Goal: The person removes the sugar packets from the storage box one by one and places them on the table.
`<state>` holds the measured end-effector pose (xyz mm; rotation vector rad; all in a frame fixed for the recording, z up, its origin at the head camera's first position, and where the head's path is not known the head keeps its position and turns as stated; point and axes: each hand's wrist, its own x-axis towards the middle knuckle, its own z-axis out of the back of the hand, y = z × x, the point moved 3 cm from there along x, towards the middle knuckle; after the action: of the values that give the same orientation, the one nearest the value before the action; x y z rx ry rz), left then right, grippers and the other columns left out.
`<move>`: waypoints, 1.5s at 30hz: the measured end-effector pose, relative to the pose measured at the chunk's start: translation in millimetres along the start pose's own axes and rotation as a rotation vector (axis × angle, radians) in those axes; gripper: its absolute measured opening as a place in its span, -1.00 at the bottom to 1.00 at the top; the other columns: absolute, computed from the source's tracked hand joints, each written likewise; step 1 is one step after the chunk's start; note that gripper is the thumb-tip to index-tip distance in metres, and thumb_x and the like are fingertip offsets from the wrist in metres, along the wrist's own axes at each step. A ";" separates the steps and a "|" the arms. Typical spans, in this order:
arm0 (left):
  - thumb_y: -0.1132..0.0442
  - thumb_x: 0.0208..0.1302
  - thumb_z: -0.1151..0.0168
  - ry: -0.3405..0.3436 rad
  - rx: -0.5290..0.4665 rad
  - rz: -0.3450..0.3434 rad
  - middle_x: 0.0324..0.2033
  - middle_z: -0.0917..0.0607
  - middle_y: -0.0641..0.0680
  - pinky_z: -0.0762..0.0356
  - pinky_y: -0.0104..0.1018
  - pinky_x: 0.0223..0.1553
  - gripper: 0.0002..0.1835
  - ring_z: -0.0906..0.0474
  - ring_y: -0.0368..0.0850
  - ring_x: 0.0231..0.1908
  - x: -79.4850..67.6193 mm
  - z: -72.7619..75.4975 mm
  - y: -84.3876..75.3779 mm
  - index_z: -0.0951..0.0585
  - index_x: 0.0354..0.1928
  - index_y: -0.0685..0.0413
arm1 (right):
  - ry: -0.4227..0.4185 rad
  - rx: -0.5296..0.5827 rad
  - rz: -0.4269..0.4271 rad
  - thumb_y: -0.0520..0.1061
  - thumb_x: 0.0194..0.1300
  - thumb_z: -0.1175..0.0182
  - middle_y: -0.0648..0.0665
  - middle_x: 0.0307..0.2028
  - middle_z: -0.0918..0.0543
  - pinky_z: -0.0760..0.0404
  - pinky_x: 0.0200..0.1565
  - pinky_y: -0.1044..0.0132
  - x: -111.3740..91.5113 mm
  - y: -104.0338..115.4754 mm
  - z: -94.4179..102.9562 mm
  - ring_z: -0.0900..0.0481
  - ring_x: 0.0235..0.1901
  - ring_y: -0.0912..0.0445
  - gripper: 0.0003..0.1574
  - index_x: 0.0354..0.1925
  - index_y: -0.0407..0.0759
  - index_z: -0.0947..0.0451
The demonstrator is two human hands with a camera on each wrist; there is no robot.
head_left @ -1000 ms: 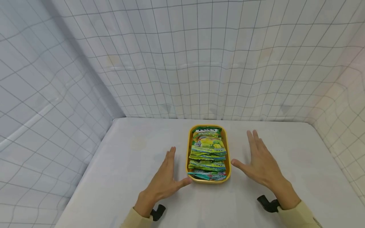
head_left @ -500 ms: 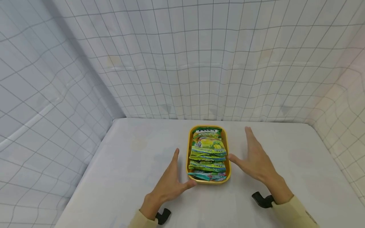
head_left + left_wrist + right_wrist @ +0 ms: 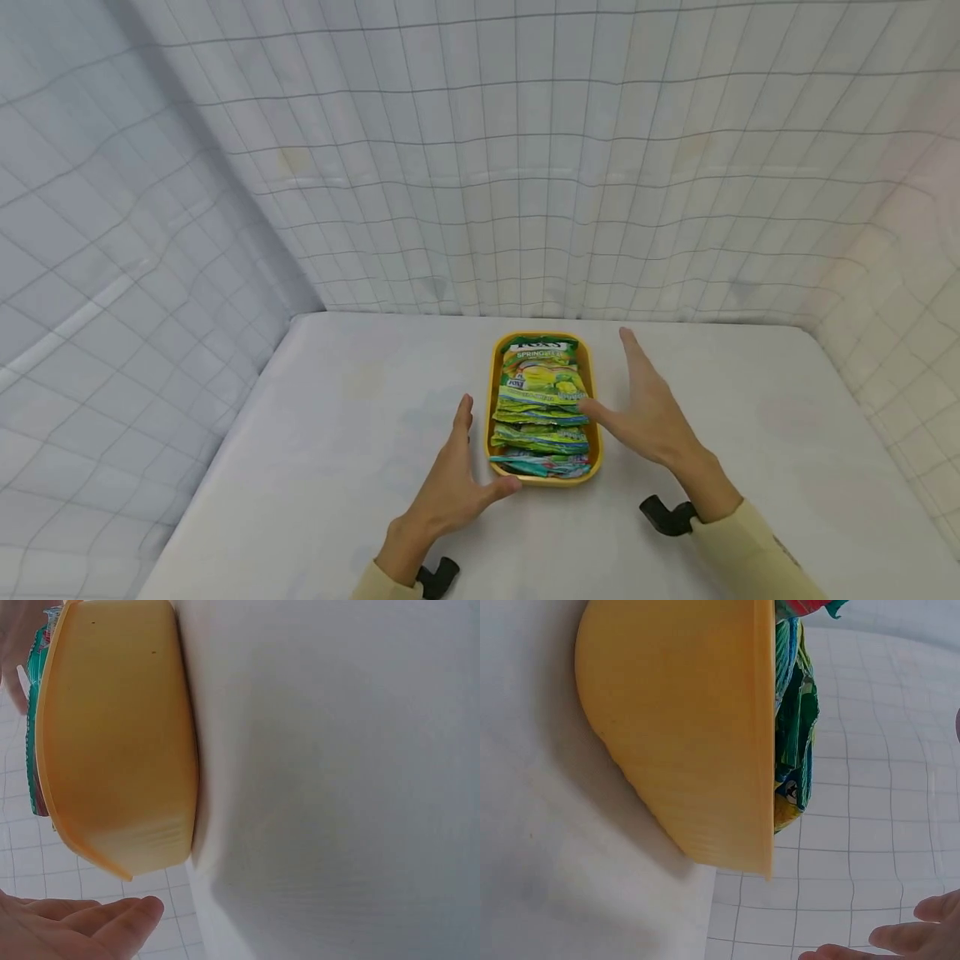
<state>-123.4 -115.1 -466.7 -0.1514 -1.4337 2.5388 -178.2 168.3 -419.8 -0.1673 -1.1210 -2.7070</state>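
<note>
A yellow tub (image 3: 491, 400) with rounded corners stands on the white table, filled with a row of green and yellow candy packets (image 3: 542, 379). At the front of the row lies a teal packet (image 3: 536, 463). My left hand (image 3: 450, 492) is held at the tub's left side, fingers straight and thumb spread near the front rim. On the right, my right hand (image 3: 652, 412) has straight fingers, its thumb overlapping the right rim in the head view. Both wrist views show the tub's side wall (image 3: 120, 735), with fingers (image 3: 907, 937) apart from it. Neither hand grips anything.
White sheets with a grid pattern (image 3: 525, 167) hang behind the table and on both sides. The white tabletop (image 3: 352, 433) spreads out left and right of the tub and ends at the back sheet. Black wrist mounts (image 3: 666, 515) sit on both wrists.
Both hands have moved inward toward the tub, the right one further left, its thumb now over the rim. The tub keeps its place on the table.
</note>
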 end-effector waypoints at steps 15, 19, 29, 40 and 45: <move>-0.28 0.01 -0.56 0.009 -0.090 -0.011 0.61 0.08 0.11 -0.10 0.14 0.44 0.44 0.03 0.08 0.54 5.4 -9.2 1.0 0.30 0.64 -0.09 | 0.036 0.104 -0.018 0.28 0.23 -0.40 -0.33 0.57 -0.01 -0.43 0.17 -0.37 16.4 11.4 -16.2 -0.31 0.36 -0.42 0.44 0.65 -0.05 0.32; -0.35 -0.02 -0.53 0.016 -0.112 -0.011 0.59 0.01 0.16 -0.14 0.15 0.43 0.46 -0.02 0.05 0.53 7.6 -11.4 0.7 0.31 0.64 -0.10 | 0.051 0.126 -0.032 0.31 0.24 -0.39 -0.35 0.56 -0.06 -0.43 0.18 -0.35 20.5 15.3 -19.1 -0.30 0.37 -0.39 0.43 0.65 -0.11 0.29; -0.49 -0.05 -0.44 0.013 -0.110 -0.009 0.57 -0.07 0.17 -0.22 0.11 0.40 0.48 -0.13 0.02 0.49 12.7 -15.5 1.0 0.29 0.64 -0.03 | 0.089 0.111 -0.042 0.42 0.23 -0.35 -0.42 0.53 -0.07 -0.37 0.22 -0.38 29.4 20.9 -26.2 -0.27 0.39 -0.39 0.48 0.64 -0.17 0.32; -0.45 -0.04 -0.47 0.023 -0.143 -0.009 0.54 -0.17 0.10 -0.24 0.10 0.39 0.48 -0.16 0.02 0.48 14.2 -22.4 6.1 0.29 0.64 -0.01 | 0.130 0.108 -0.107 0.36 0.28 -0.33 -0.54 0.43 -0.22 -0.42 0.21 -0.33 37.4 22.2 -35.8 -0.32 0.35 -0.39 0.47 0.62 -0.26 0.36; -0.45 -0.03 -0.47 0.014 -0.110 -0.014 0.55 -0.15 0.12 -0.25 0.07 0.39 0.48 -0.17 0.02 0.48 14.7 -20.4 6.9 0.26 0.64 0.06 | 0.165 0.102 -0.148 0.35 0.32 -0.30 -0.56 0.36 -0.32 -0.49 0.16 -0.30 38.3 23.0 -39.6 -0.42 0.27 -0.38 0.45 0.61 -0.30 0.39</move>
<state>-134.6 -98.0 -482.9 -0.1765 -1.5636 2.4441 -211.1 118.7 -424.9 0.1591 -1.2632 -2.7207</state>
